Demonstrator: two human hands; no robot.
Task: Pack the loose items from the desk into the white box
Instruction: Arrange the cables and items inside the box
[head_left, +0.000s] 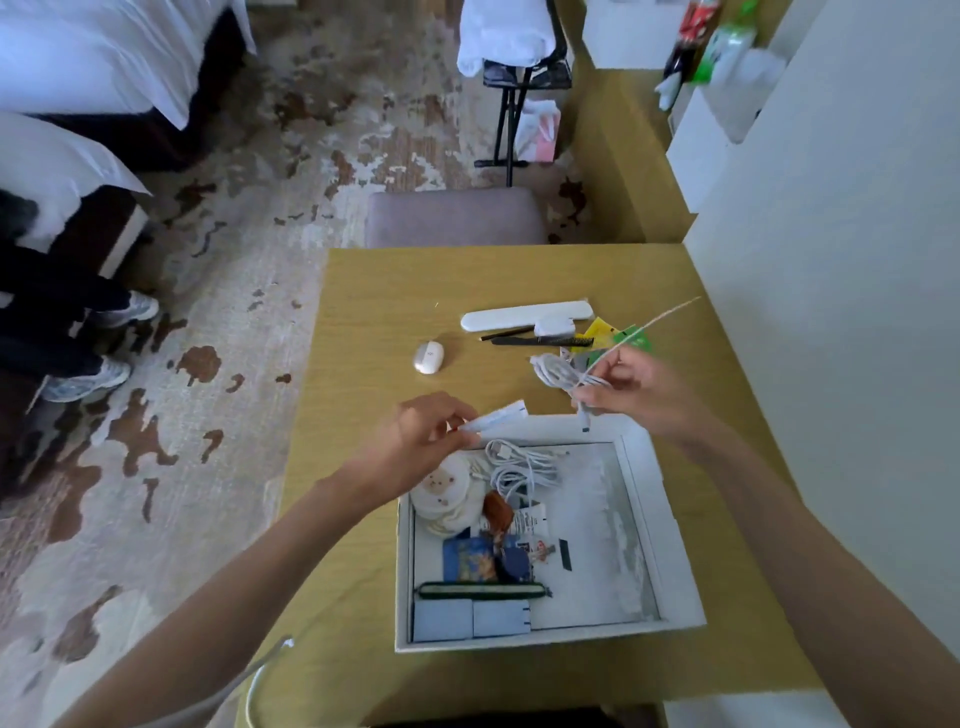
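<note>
— Left side?
— Left hand pinches a white packet over the box's far-left corner. Bare desk lies beyond, up to the earbud case.
— Right?
— Right hand grips a coiled cable just past the far rim — the box's right half is open.

A slim white packet is pinched in the left grip above the far left corner of the white box, and a coiled white cable is held in the right grip over its far rim. A second cable is seen inside. An oval white case, a long white case and a black comb are spread on the worktop.
</note>
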